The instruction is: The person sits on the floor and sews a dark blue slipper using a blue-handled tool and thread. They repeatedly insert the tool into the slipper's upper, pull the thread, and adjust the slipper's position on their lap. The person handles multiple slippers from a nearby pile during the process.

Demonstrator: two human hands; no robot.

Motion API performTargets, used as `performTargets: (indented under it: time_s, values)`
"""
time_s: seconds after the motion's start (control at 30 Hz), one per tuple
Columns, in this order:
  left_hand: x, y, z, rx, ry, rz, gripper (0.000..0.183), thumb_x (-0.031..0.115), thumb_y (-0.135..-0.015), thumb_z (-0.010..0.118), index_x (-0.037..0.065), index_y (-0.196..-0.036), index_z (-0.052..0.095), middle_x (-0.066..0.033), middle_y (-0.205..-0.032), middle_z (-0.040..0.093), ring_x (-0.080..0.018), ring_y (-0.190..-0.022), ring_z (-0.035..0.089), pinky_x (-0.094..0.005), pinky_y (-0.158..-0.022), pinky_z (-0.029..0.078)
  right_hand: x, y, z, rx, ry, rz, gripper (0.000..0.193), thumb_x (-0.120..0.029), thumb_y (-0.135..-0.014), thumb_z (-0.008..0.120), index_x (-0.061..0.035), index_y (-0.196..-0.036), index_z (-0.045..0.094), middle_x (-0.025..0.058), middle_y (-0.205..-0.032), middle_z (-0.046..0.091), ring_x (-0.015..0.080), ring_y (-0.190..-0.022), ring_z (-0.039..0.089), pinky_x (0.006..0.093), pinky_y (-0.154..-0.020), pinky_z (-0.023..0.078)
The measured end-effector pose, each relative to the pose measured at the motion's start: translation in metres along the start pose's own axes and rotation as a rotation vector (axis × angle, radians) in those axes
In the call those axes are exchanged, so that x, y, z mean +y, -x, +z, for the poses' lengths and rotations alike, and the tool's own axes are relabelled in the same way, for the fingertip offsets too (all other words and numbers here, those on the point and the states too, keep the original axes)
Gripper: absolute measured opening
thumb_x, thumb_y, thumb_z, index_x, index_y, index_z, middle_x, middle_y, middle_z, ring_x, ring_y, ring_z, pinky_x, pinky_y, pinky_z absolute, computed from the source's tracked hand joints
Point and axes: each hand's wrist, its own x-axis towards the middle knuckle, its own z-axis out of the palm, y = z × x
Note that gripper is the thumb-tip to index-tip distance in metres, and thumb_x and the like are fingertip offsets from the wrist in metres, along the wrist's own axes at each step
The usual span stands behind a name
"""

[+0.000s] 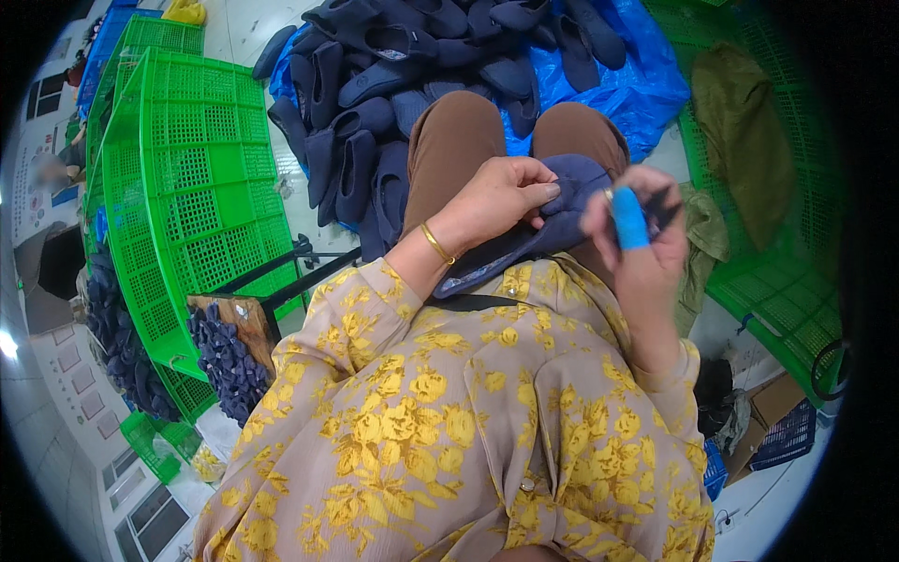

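Note:
A navy fabric slip-on shoe [565, 228] lies across my lap, its patterned lining partly showing. My left hand [496, 201], with a gold bangle at its wrist, pinches the shoe's upper between thumb and fingers. Just right of the shoe, my right hand [646, 225] is raised and smeared by motion. Its fingers are curled together, and one wears a bright blue finger cover [628, 217]. Something dark shows beside those fingers; blur hides what it is.
Beyond my knees, many navy shoes [393, 70] are heaped on a blue plastic sheet [646, 98]. Green plastic crates [206, 150] stand at left, near a wooden board [248, 318] and a pile of small navy bows [220, 356]. An olive cloth [744, 131] lies over green crates at right.

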Motion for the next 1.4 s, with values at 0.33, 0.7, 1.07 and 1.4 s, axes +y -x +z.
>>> performTargets:
  time_s: [0.33,0.7,1.07,1.4]
  values:
    - [0.003,0.0,0.002,-0.032,0.021,0.015,0.018,0.017,-0.095,0.064,0.001,-0.105,0.064,0.0027,-0.084,0.059,-0.0059,-0.069,0.058,-0.0198,-0.065,0.05,0.02,0.011,-0.017,0.202,0.672,-0.049,0.016,0.001,-0.087,0.064,-0.0048,-0.101,0.062,-0.0025,-0.089,0.063,0.0027,-0.068,0.045,0.019,-0.061,0.038]
    - [0.001,0.002,0.004,-0.022,-0.019,0.063,0.017,0.016,-0.095,0.063,0.002,-0.105,0.064,0.0025,-0.085,0.059,-0.0055,-0.07,0.057,-0.0207,-0.066,0.05,0.038,-0.003,-0.034,0.143,0.615,0.12,0.009,-0.004,-0.087,0.065,-0.0023,-0.097,0.065,-0.0011,-0.08,0.064,0.0078,-0.068,0.055,0.0217,-0.064,0.044]
    - [-0.003,0.004,0.009,0.015,-0.173,0.123,0.016,0.014,-0.093,0.066,0.001,-0.102,0.063,0.0022,-0.082,0.059,-0.0046,-0.07,0.055,-0.0214,-0.063,0.049,0.032,0.022,-0.032,0.112,-0.116,0.645,0.004,-0.009,-0.092,0.063,-0.0073,-0.096,0.063,-0.0083,-0.065,0.047,0.0005,-0.047,0.032,0.02,-0.042,0.023]
    - [-0.003,0.007,0.01,0.079,-0.395,0.246,0.019,0.017,-0.089,0.07,0.0,-0.098,0.065,0.0028,-0.08,0.059,-0.0039,-0.074,0.05,-0.0207,-0.067,0.045,0.03,0.03,-0.034,0.064,-0.121,0.616,0.007,-0.011,-0.093,0.063,-0.0063,-0.097,0.062,-0.008,-0.067,0.048,0.0003,-0.049,0.034,0.0196,-0.044,0.024]
